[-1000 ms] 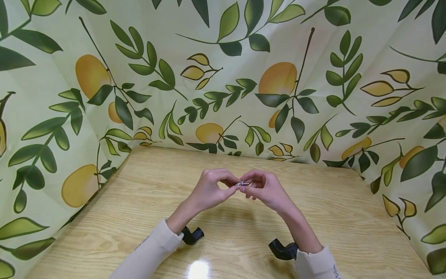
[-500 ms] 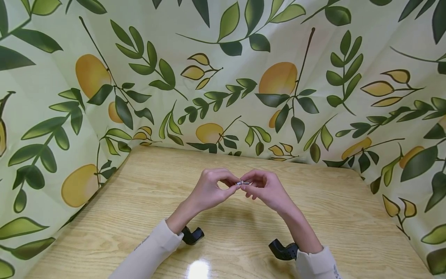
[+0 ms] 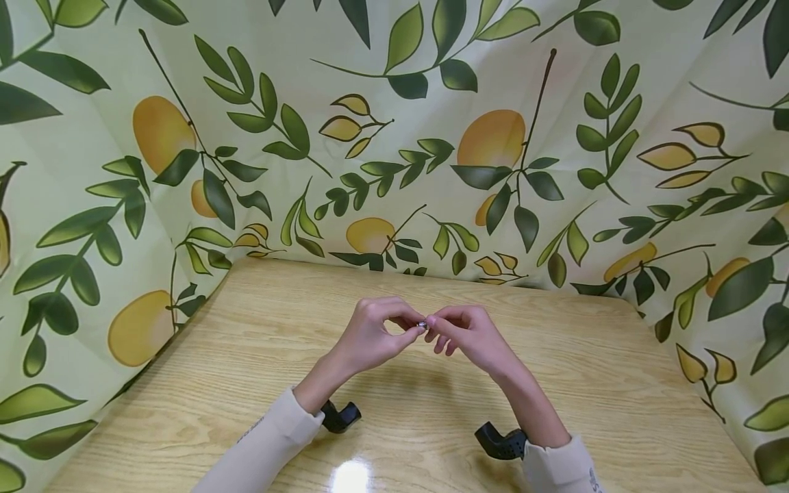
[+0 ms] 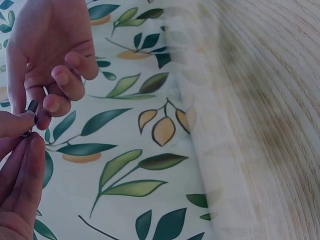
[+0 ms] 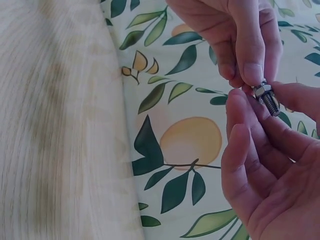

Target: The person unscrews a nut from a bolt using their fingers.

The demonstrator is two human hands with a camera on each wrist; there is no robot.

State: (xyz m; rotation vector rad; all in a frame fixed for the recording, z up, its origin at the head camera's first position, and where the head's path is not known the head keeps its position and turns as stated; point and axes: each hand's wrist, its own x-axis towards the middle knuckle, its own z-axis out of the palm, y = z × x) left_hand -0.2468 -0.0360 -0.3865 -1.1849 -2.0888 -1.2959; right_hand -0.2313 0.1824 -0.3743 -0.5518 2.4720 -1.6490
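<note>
Near the middle of the head view, my two hands meet fingertip to fingertip over the table. My left hand (image 3: 379,334) pinches one end of a small metal bolt (image 5: 272,106) between thumb and forefinger. A hex nut (image 5: 261,90) sits around the bolt, its bare threads showing beyond it in the right wrist view. My right hand (image 3: 466,333) has its thumb and forefinger at the nut, its other fingers loosely bent. In the left wrist view, a dark bit of the bolt (image 4: 33,105) shows between the fingers. The bolt's far end is hidden by my left fingers.
The wooden table (image 3: 259,308) lies under both hands. Patterned cloth (image 3: 425,137) with leaves and fruit rises behind it and at the sides. Black curved wrist pieces (image 3: 341,415) stick out under both forearms.
My right thumb and fingers have shifted on the nut and now cover the bolt's end that showed before in the head view. My left hand has stayed in place.
</note>
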